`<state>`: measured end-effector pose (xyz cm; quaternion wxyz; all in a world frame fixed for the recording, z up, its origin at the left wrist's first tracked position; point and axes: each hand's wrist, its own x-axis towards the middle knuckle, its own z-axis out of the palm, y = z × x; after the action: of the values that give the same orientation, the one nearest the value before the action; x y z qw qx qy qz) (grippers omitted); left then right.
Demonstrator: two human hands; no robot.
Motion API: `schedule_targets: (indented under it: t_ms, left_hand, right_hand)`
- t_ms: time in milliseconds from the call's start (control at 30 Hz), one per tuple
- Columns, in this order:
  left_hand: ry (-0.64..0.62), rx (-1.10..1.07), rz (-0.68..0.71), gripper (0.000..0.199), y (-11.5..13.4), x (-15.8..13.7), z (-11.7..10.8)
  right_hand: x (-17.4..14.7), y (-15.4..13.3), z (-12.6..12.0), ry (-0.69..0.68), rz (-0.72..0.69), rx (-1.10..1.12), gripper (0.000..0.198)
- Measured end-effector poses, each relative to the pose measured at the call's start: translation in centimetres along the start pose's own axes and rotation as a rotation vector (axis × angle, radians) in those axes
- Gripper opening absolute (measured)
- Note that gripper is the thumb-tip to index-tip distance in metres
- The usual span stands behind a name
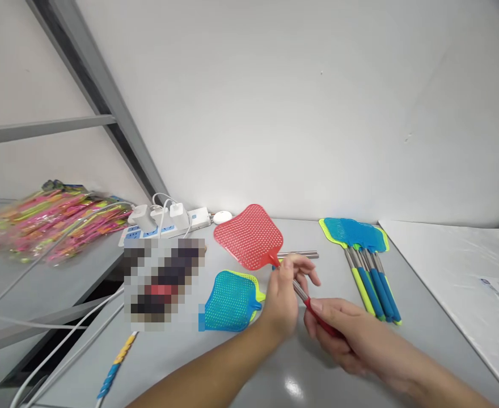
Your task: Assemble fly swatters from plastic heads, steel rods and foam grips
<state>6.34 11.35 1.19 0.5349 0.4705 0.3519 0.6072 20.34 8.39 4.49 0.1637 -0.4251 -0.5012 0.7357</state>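
A red fly swatter (252, 235) is held slantwise over the table, its mesh head up to the left. My left hand (284, 292) pinches it near the neck, where the head meets the metal rod, with some fingers loosely spread. Around the red handle at the lower end, my right hand (338, 334) is closed. Just left of my left hand lie blue (232, 300) and yellow-green swatter heads, one over the other. Behind my hands are metal rods (304, 254), partly hidden by the left hand.
Several finished-looking blue and yellow-green swatters (362, 266) lie stacked on the right. A power strip (168, 226) with white chargers and cables stands back left. Bagged colourful items (62, 221) lie far left. A blurred-out object (164, 283) is on the left; white sheeting (457, 272) is at right.
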Motion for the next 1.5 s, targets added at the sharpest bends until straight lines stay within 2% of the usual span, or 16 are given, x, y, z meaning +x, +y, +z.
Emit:
schedule_targets:
  t_ms: [100, 167, 267, 367, 500, 633, 733, 900, 1033, 1267, 1500]
  left_hand:
    - [-0.197, 0.045, -0.023, 0.056, -0.6, -0.7, 0.0]
    - [-0.299, 0.091, -0.038, 0.059, -0.8, -1.0, -0.1]
    - [-0.398, 0.201, -0.070, 0.060, -1.2, -0.8, -0.5]
    - [-0.439, 0.312, -0.078, 0.057, -1.7, -0.4, -0.8]
    - [-0.474, 0.422, -0.059, 0.056, -1.8, -0.2, -1.0]
    - [-0.526, 0.507, -0.038, 0.053, -1.5, -0.2, -1.2]
    - [-0.546, 0.539, -0.039, 0.051, -1.4, -0.2, -1.3]
    - [-0.559, 0.579, -0.034, 0.049, -1.3, -0.2, -1.3]
    - [-0.560, 0.605, -0.047, 0.050, -1.1, -0.1, -1.3]
    - [-0.575, 0.655, -0.015, 0.048, -1.0, -0.1, -1.2]
    - [-0.578, 0.679, 0.006, 0.047, -0.9, -0.1, -1.2]
  right_hand:
    - [-1.3, 1.1, 0.0, 0.155, -0.168, -0.068, 0.037]
    - [-2.4, 2.0, -0.9, 0.401, -0.281, -0.218, 0.033]
    - [-4.0, 3.4, -3.1, 0.830, -0.366, -0.480, 0.037]
    - [-4.9, 4.2, -5.5, 1.069, -0.335, -0.726, 0.041]
    - [-4.5, 4.0, -7.9, 1.193, -0.162, -0.882, 0.046]
    - [-3.4, 3.5, -9.1, 1.241, 0.045, -0.960, 0.040]
    - [-2.8, 3.2, -9.3, 1.235, 0.109, -0.992, 0.038]
    - [-2.1, 2.6, -9.2, 1.230, 0.173, -1.110, 0.038]
    - [-1.8, 2.0, -8.7, 1.217, 0.171, -1.208, 0.036]
    - [-1.4, 1.3, -8.2, 1.130, 0.265, -1.335, 0.027]
    - [-0.6, 1.2, -8.6, 1.082, 0.323, -1.376, 0.020]
